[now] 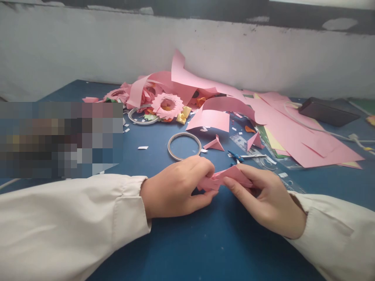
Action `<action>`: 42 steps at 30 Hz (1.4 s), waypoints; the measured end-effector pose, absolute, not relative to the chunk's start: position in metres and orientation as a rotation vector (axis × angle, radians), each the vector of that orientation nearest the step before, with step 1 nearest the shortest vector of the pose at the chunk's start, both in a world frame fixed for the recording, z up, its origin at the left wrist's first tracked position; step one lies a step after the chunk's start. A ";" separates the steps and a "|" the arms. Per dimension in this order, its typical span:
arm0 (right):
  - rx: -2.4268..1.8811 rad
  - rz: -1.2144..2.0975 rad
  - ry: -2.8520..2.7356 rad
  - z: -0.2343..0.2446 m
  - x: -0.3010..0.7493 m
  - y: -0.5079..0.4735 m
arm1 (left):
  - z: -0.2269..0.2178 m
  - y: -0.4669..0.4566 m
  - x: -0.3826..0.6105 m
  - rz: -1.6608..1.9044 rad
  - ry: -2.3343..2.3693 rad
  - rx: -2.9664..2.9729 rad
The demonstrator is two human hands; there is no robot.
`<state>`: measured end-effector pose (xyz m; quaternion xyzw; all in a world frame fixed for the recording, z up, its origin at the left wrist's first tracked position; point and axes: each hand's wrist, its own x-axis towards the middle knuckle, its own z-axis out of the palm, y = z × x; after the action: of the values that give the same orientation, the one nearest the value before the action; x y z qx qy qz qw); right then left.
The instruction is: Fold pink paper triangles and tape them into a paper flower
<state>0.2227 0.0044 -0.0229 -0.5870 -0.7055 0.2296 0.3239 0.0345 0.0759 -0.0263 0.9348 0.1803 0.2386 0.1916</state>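
Observation:
Both of my hands hold folded pink paper (218,178) just above the blue tabletop. My left hand (183,187) is closed around its left end, thumb below and fingers curled over the top. My right hand (263,195) pinches the right end between thumb and fingers. How many folded pieces are in the grip I cannot tell, as my fingers cover part of them. Just beyond my hands lie a roll of tape (184,134) and a small folded pink piece (215,144). Blue-handled scissors (236,156) rest near my right fingertips.
A pink paper ring (167,106) and another tape roll (143,117) sit at the back left. Pink sheets (304,136) spread at the right over a clear ruler (240,142). A dark box-like object (326,111) with a white cable stands back right. Paper scraps lie scattered.

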 end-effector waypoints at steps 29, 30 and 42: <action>-1.547 0.774 -1.782 -0.018 0.213 0.005 | -0.028 0.073 0.038 0.887 0.481 2.668; -1.547 0.772 -1.808 -0.015 0.214 0.006 | -0.028 0.073 0.038 0.880 0.487 2.661; -2.222 -0.141 -2.698 0.000 0.282 -0.007 | -0.026 0.074 0.035 0.813 0.525 2.670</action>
<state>0.2817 -0.0070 0.0003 -0.6251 -0.7590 -0.0397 -0.1776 0.0350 0.0742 -0.0258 0.9295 0.1826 0.2831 0.1502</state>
